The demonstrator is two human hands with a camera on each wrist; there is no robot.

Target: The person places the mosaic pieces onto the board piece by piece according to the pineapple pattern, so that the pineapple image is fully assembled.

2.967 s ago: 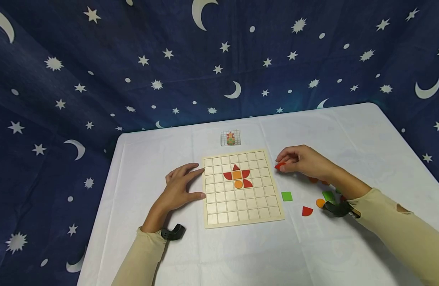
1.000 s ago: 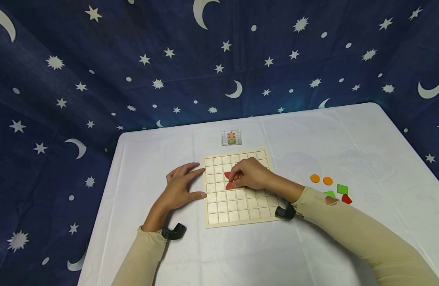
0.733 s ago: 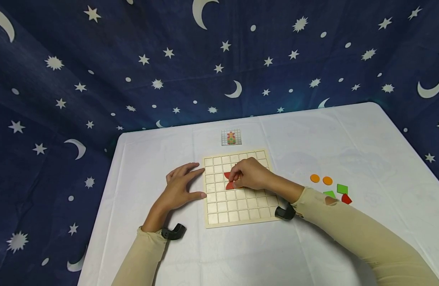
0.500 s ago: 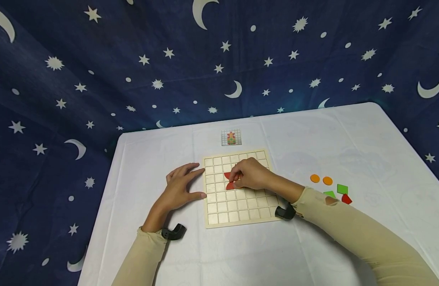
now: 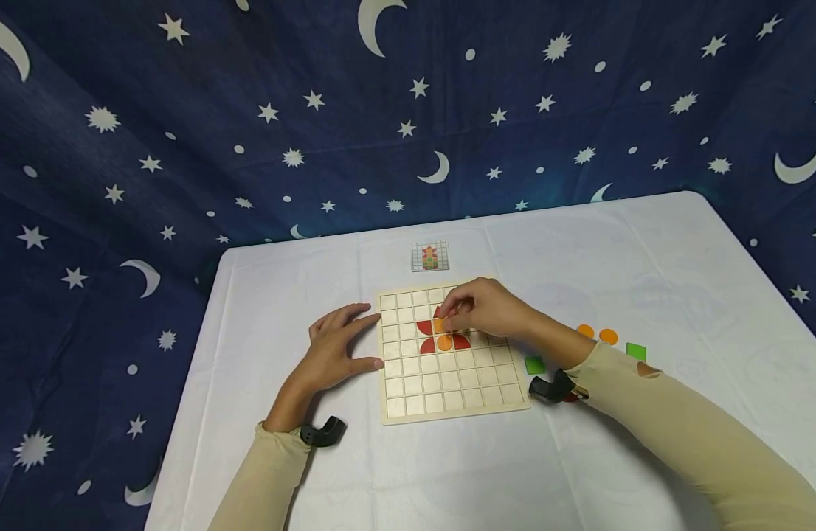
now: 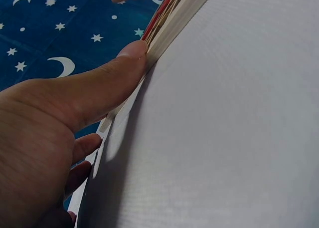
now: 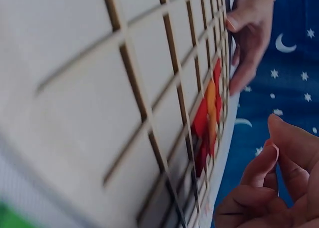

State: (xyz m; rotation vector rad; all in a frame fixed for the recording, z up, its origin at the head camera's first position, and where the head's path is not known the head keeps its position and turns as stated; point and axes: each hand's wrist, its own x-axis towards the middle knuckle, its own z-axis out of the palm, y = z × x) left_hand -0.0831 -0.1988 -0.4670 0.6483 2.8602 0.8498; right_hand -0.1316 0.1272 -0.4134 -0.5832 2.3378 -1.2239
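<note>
The right hand (image 5: 484,310) hovers over the upper middle of the wooden grid board (image 5: 448,350), fingers loosely curled with their tips at the orange square (image 5: 440,325); whether they pinch it cannot be told. Around it sit red petal pieces (image 5: 424,327) and an orange circle (image 5: 444,342), partly hidden by the fingers. The left hand (image 5: 335,350) lies flat on the white table (image 5: 448,457), thumb and fingertips pressed against the board's left edge.

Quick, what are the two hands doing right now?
Left hand: open, fingers and thumb resting against the edge of the wooden grid board.
Right hand: fingers curled above the red and orange pieces; holding nothing visible.
</note>
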